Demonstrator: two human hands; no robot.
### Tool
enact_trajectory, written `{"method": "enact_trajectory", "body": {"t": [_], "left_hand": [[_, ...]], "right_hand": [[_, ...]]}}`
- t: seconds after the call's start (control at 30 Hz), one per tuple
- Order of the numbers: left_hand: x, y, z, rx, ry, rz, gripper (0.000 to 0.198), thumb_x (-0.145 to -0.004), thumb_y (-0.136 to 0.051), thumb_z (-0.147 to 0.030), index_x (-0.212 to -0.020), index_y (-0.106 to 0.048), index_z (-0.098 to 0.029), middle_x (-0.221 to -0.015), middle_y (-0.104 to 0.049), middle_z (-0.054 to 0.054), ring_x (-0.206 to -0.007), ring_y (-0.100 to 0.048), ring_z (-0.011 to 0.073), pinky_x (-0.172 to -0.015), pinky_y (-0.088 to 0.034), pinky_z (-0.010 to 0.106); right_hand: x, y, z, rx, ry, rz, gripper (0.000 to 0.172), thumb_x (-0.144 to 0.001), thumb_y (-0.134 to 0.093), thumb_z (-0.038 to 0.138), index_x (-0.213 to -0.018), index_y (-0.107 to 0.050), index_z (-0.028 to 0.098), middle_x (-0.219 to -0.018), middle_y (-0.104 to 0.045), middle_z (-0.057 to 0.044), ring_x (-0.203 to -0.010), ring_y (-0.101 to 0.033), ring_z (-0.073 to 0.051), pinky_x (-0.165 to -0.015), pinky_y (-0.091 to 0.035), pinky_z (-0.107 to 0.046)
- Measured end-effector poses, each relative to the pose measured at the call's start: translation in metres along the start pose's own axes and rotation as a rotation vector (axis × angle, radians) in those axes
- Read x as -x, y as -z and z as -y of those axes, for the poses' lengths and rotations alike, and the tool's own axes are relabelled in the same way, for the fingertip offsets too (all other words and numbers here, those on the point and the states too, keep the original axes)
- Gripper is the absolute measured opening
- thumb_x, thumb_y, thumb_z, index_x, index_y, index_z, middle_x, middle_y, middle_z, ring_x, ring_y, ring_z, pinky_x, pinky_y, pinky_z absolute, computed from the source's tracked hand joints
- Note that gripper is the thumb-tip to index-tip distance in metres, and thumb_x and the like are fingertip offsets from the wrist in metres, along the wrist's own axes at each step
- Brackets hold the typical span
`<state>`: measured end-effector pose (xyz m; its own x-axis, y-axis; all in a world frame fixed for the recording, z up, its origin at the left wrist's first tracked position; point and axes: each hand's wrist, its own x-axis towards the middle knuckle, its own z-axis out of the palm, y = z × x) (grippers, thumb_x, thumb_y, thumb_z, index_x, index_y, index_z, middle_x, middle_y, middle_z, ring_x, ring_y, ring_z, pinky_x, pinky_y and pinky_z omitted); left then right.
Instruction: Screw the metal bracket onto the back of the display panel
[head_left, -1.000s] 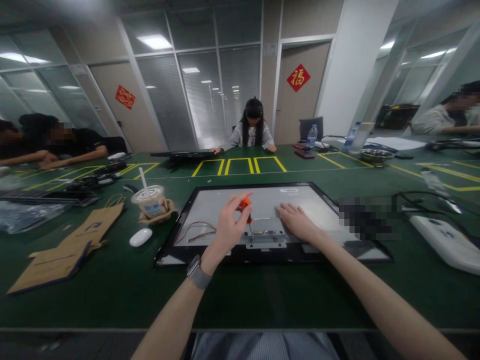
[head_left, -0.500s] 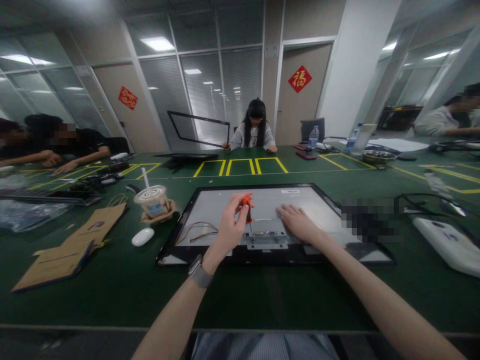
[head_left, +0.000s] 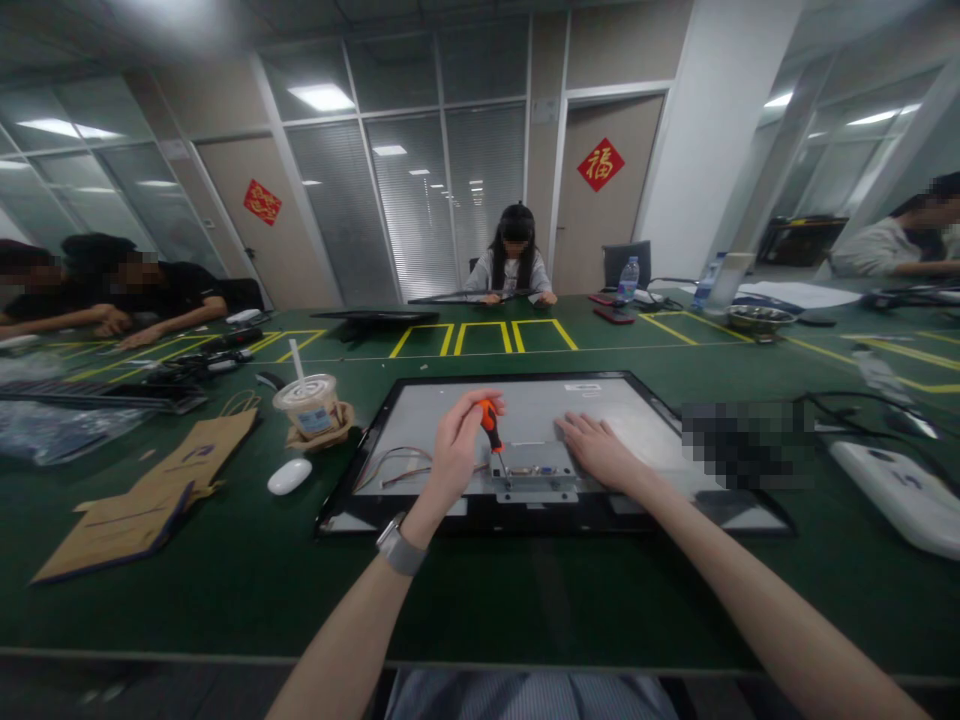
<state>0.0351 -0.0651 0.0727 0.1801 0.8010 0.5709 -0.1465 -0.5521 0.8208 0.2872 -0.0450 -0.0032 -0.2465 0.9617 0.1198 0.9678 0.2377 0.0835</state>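
A monitor panel [head_left: 637, 420] lies back-side up on the green table in front of me, its grey metal back showing inside a black frame. My left hand [head_left: 454, 455] is closed round an orange-handled screwdriver [head_left: 490, 424], whose tip points down at a small metal connector bracket [head_left: 536, 478] near the panel's front edge. My right hand [head_left: 596, 448] lies flat and open on the metal back, just right of the bracket. Thin coloured wires [head_left: 390, 468] trail over the panel to the left of my left hand. A watch sits on my left wrist.
Left of the panel are a white mouse [head_left: 289, 476], a lidded drink cup with a straw [head_left: 309, 403] and brown paper bags [head_left: 142, 490]. A white device [head_left: 896, 482] and black cables lie to the right. Other people sit across and along both sides of the table.
My left hand has tilted the screwdriver and brought its tip onto the bracket. The person across the table lowered a black frame back to the table. My right hand stayed put.
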Motion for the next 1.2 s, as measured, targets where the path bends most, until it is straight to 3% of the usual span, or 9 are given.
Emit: {"method": "enact_trajectory", "body": {"t": [0.2,0.3,0.43,0.53,0.67,0.9,1.1,1.2], "left_hand": [[-0.001,-0.001,-0.002,-0.093,-0.028,-0.031,0.015,-0.084,-0.061,-0.028,-0.090,-0.071,-0.019,-0.088,-0.055,0.003,-0.077,-0.054,0.0122,-0.069,-0.046,0.022],[-0.002,0.001,0.001,-0.105,-0.005,-0.023,0.021,-0.087,-0.056,-0.030,-0.099,-0.070,-0.020,-0.087,-0.056,0.003,-0.077,-0.055,0.0123,-0.071,-0.046,0.023],[-0.003,0.003,0.009,0.085,0.051,0.004,0.031,-0.092,-0.047,-0.034,-0.112,-0.064,-0.018,-0.096,-0.063,0.007,-0.086,-0.060,0.0163,-0.081,-0.048,0.030],[-0.003,0.002,0.010,0.077,0.040,-0.024,0.030,-0.092,-0.049,-0.036,-0.106,-0.067,-0.018,-0.094,-0.063,0.007,-0.087,-0.060,0.0162,-0.082,-0.047,0.029],[-0.003,0.001,0.004,-0.077,-0.005,-0.086,0.022,-0.086,-0.059,-0.036,-0.093,-0.071,-0.019,-0.083,-0.057,0.003,-0.072,-0.054,0.0116,-0.067,-0.046,0.023],[-0.005,0.005,0.012,0.062,0.065,-0.082,0.030,-0.091,-0.048,-0.034,-0.107,-0.067,-0.017,-0.090,-0.065,0.006,-0.083,-0.061,0.0156,-0.080,-0.048,0.028],[-0.004,0.002,0.005,-0.071,0.002,-0.098,0.018,-0.083,-0.061,-0.032,-0.091,-0.072,-0.019,-0.087,-0.058,0.003,-0.079,-0.056,0.0130,-0.070,-0.046,0.022],[-0.004,0.003,0.003,-0.084,0.012,-0.058,0.020,-0.086,-0.058,-0.031,-0.096,-0.071,-0.019,-0.082,-0.057,0.002,-0.075,-0.055,0.0122,-0.070,-0.046,0.023]], "right_hand": [[0.001,0.002,0.002,-0.001,-0.004,0.012,0.048,-0.097,-0.024,0.021,-0.143,-0.037,0.014,-0.148,-0.038,-0.017,-0.133,-0.036,-0.036,-0.101,-0.035,-0.056],[0.001,0.002,0.002,0.001,-0.005,0.005,0.047,-0.097,-0.024,0.021,-0.142,-0.038,0.013,-0.147,-0.039,-0.017,-0.133,-0.036,-0.037,-0.102,-0.035,-0.056],[-0.001,-0.001,0.001,-0.007,-0.007,-0.009,0.046,-0.097,-0.027,0.021,-0.141,-0.040,0.015,-0.146,-0.041,-0.018,-0.132,-0.038,-0.035,-0.100,-0.036,-0.056],[-0.001,-0.002,-0.001,0.004,0.008,-0.011,0.047,-0.096,-0.028,0.021,-0.141,-0.039,0.016,-0.146,-0.041,-0.017,-0.131,-0.039,-0.034,-0.100,-0.037,-0.055],[0.000,-0.001,0.000,0.016,0.002,-0.004,0.047,-0.097,-0.027,0.022,-0.142,-0.038,0.016,-0.146,-0.041,-0.017,-0.132,-0.038,-0.035,-0.101,-0.036,-0.054],[0.000,-0.001,0.001,0.011,-0.006,-0.011,0.046,-0.097,-0.028,0.022,-0.141,-0.041,0.016,-0.146,-0.041,-0.017,-0.131,-0.039,-0.034,-0.101,-0.036,-0.054],[0.000,-0.003,-0.002,0.008,0.012,-0.016,0.047,-0.097,-0.026,0.022,-0.141,-0.039,0.015,-0.146,-0.041,-0.018,-0.131,-0.039,-0.035,-0.100,-0.037,-0.055],[0.000,-0.002,-0.001,0.006,0.009,-0.020,0.047,-0.097,-0.025,0.022,-0.141,-0.039,0.016,-0.146,-0.041,-0.018,-0.131,-0.039,-0.034,-0.100,-0.037,-0.055]]}}
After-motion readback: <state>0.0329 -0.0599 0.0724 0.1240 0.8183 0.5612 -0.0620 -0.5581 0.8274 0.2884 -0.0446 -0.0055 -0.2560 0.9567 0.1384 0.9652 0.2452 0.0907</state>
